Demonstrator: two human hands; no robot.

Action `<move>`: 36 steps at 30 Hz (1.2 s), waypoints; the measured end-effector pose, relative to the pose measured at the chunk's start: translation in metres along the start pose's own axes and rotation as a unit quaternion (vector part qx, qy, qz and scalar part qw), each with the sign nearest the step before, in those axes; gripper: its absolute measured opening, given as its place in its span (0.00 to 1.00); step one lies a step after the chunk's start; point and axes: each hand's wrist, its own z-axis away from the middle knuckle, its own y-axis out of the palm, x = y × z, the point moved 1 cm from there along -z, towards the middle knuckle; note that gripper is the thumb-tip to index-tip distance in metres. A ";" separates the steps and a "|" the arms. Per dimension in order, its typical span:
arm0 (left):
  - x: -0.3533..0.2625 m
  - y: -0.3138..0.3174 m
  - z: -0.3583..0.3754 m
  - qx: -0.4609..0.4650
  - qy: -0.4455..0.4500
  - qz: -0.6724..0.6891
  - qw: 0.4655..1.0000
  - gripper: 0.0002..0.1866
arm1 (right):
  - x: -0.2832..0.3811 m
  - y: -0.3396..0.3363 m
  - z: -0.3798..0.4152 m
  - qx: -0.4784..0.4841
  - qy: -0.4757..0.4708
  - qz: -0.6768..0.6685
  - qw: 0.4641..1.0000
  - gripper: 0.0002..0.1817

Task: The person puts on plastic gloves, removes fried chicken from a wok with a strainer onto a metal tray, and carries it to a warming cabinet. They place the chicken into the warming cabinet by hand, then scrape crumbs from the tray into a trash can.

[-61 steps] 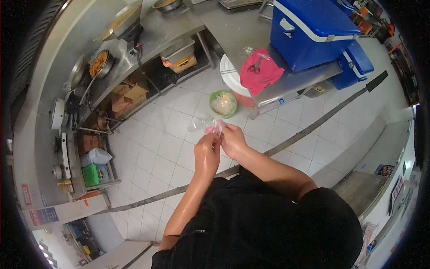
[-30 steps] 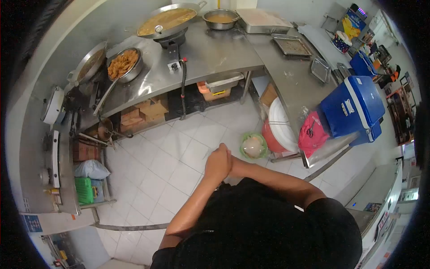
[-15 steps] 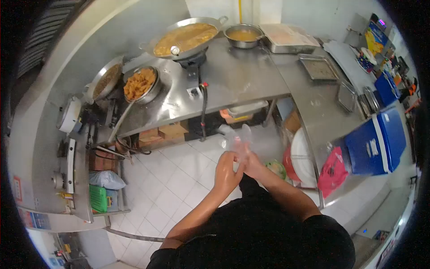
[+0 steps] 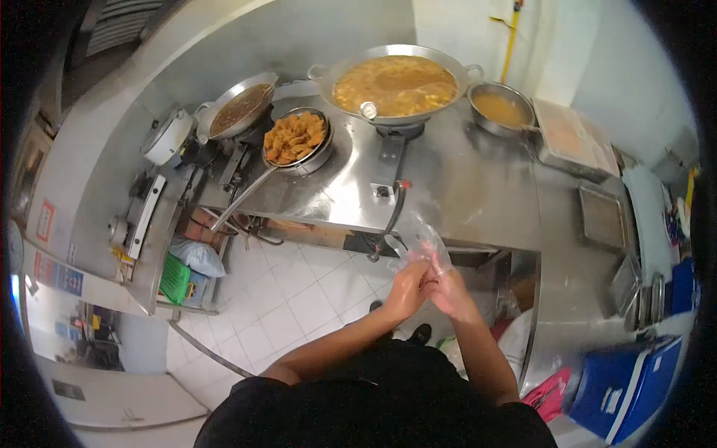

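- Head view: the left hand [image 4: 407, 287] and right hand [image 4: 450, 290] meet in front of the person's chest, above the tiled floor [image 4: 287, 302] and just before the steel counter [image 4: 463, 190].
- Both sets of fingers are closed together on the lower edge of a clear plastic bag [image 4: 420, 237]; the bag rises from the fingertips toward the counter edge, its mouth uppermost.
- On the counter: a large wok of yellow broth [image 4: 396, 82], a smaller pot [image 4: 502, 110] to its right, a pan of fried pieces [image 4: 296, 138], and a dark-filled wok [image 4: 237, 112].
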 end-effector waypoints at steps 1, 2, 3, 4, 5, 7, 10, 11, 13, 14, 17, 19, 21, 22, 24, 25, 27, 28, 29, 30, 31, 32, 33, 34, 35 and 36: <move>0.006 -0.001 -0.013 -0.014 0.013 0.011 1.000 0.09 | 0.007 0.006 -0.007 -0.001 -0.010 -0.002 1.000 0.33; 0.011 0.000 -0.024 -0.027 0.026 0.021 0.999 0.09 | 0.011 0.008 -0.015 -0.003 -0.020 -0.005 1.000 0.33; 0.015 -0.002 -0.036 -0.039 0.039 0.033 0.998 0.09 | 0.014 0.006 -0.027 -0.020 -0.016 -0.017 1.000 0.32; 0.023 -0.004 -0.048 -0.041 0.044 0.036 0.998 0.08 | 0.020 0.003 -0.041 -0.037 -0.013 -0.028 0.999 0.31; 0.030 -0.006 -0.060 -0.042 0.053 0.040 0.997 0.07 | 0.026 0.001 -0.054 -0.054 -0.013 -0.039 0.998 0.30; 0.043 -0.009 -0.079 0.015 0.039 0.062 0.997 0.06 | 0.041 0.004 -0.075 -0.113 0.007 0.029 0.993 0.30; 0.052 -0.018 -0.101 0.128 -0.012 0.105 0.986 0.04 | 0.047 -0.034 -0.118 -0.198 -0.041 0.014 0.979 0.30; 0.046 -0.029 -0.115 0.130 -0.019 0.112 0.985 0.03 | 0.046 -0.046 -0.132 -0.226 -0.072 -0.013 0.971 0.30; 0.051 -0.035 -0.143 0.154 0.003 0.086 0.984 0.04 | 0.059 -0.033 -0.140 -0.152 -0.080 -0.089 0.981 0.32; 0.054 -0.035 -0.157 0.165 0.021 0.086 0.982 0.04 | 0.067 -0.025 -0.142 -0.118 -0.092 -0.128 0.980 0.33; 0.060 -0.042 -0.187 0.220 0.053 0.114 0.967 0.04 | 0.080 -0.005 -0.153 -0.062 -0.106 -0.278 0.953 0.37; 0.061 -0.044 -0.200 0.266 0.040 0.165 0.949 0.05 | 0.082 -0.011 -0.155 -0.088 -0.137 -0.171 0.972 0.38; 0.061 -0.037 -0.197 0.285 0.103 0.190 0.934 0.05 | 0.089 -0.011 -0.162 -0.147 -0.113 -0.055 0.981 0.38; 0.059 -0.035 -0.196 0.292 0.131 0.204 0.925 0.05 | 0.096 -0.006 -0.168 -0.191 -0.071 0.004 0.979 0.39; 0.058 -0.032 -0.202 0.356 0.052 0.196 0.912 0.05 | 0.104 -0.014 -0.166 -0.220 -0.056 0.007 0.974 0.39; 0.057 -0.029 -0.209 0.383 0.019 0.187 0.904 0.05 | 0.110 -0.026 -0.165 -0.202 -0.096 -0.039 0.974 0.38; 0.056 -0.019 -0.215 0.364 0.079 0.182 0.910 0.05 | 0.116 -0.051 -0.164 -0.230 -0.184 0.023 0.955 0.39; 0.053 -0.011 -0.217 0.357 0.111 0.184 0.909 0.05 | 0.116 -0.063 -0.173 -0.279 -0.224 0.132 0.924 0.39; 0.049 -0.004 -0.218 0.354 0.133 0.181 0.908 0.05 | 0.120 -0.074 -0.174 -0.327 -0.254 0.238 0.879 0.40; 0.045 0.001 -0.219 0.350 0.154 0.177 0.907 0.05 | 0.129 -0.083 -0.167 -0.322 -0.197 0.236 0.895 0.42; 0.041 0.009 -0.222 0.340 0.175 0.173 0.908 0.04 | 0.145 -0.091 -0.162 -0.312 -0.139 0.234 0.911 0.44; 0.040 0.020 -0.222 0.344 0.157 0.176 0.909 0.04 | 0.153 -0.098 -0.157 -0.317 -0.148 0.201 0.915 0.44; 0.040 0.031 -0.221 0.346 0.137 0.177 0.911 0.04 | 0.160 -0.104 -0.153 -0.323 -0.157 0.168 0.918 0.45; 0.038 0.043 -0.222 0.345 0.116 0.177 0.914 0.04 | 0.164 -0.109 -0.150 -0.345 -0.234 0.107 0.902 0.45; 0.035 0.057 -0.224 0.347 0.116 0.187 0.912 0.04 | 0.169 -0.117 -0.147 -0.363 -0.308 0.046 0.878 0.45; 0.027 0.070 -0.227 0.348 0.114 0.197 0.909 0.04 | 0.175 -0.126 -0.142 -0.355 -0.356 -0.021 0.864 0.42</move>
